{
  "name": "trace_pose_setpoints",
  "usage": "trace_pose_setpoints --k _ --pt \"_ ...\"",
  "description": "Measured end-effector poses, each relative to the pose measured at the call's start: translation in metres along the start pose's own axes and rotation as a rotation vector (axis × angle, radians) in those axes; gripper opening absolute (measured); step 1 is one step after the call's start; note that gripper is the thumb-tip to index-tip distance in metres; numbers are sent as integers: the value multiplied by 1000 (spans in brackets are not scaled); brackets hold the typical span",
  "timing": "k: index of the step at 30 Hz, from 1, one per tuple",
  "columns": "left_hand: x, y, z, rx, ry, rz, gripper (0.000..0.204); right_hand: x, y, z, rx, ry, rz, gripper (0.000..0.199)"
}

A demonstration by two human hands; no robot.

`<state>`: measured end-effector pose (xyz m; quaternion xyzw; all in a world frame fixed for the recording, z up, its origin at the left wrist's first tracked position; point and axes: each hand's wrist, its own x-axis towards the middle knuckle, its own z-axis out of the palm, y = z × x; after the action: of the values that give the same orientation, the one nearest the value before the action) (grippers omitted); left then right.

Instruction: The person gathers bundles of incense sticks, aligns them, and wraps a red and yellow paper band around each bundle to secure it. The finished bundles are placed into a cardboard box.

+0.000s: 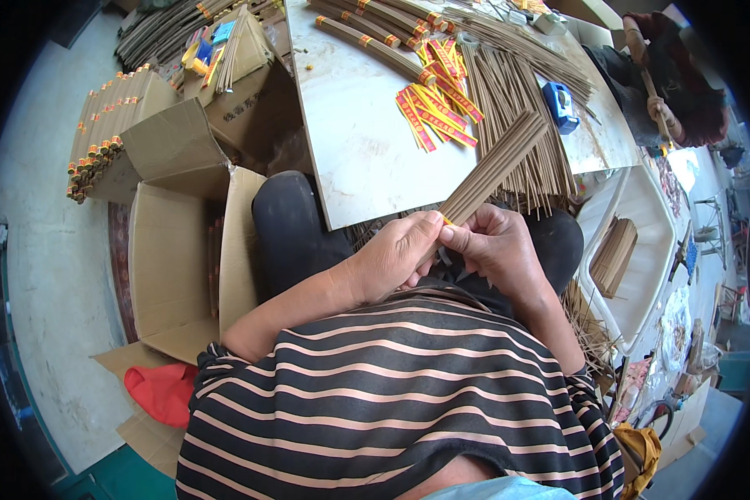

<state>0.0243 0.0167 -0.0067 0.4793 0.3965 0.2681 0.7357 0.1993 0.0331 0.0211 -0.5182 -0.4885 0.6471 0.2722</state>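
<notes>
A bundle of thin brown incense sticks [500,162] slants up and to the right over the table's near edge. My left hand [392,254] is closed around its lower end. From the other side my right hand [500,242] pinches the bundle, thumb pressed near the left thumb. A sliver of yellow and red label [447,222] shows between the thumbs; the rest of it is hidden. Past my hands, red and yellow paper labels [437,117] lie in a loose pile. Beside them spread many loose incense sticks [517,92], and banded bundles [367,33] lie farther back.
The white tabletop [350,158] has a blue-and-white object [561,107] at its right. An open cardboard box [175,258] stands at my left, near stacked banded bundles [112,121]. At my right, a white tub [646,258] holds more sticks. Another person [683,75] is at the far right.
</notes>
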Motion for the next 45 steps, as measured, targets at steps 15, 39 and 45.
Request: trace_pose_setpoints --k 15,39,45 --pt "-3 -1 -2 -67 0 -6 47 12 25 -4 57 -63 -192 24" --pt "-5 5 11 77 204 81 53 3 14 3 -23 51 -145 22" --pt "-3 4 11 85 189 65 54 4 21 1 15 41 -131 23"
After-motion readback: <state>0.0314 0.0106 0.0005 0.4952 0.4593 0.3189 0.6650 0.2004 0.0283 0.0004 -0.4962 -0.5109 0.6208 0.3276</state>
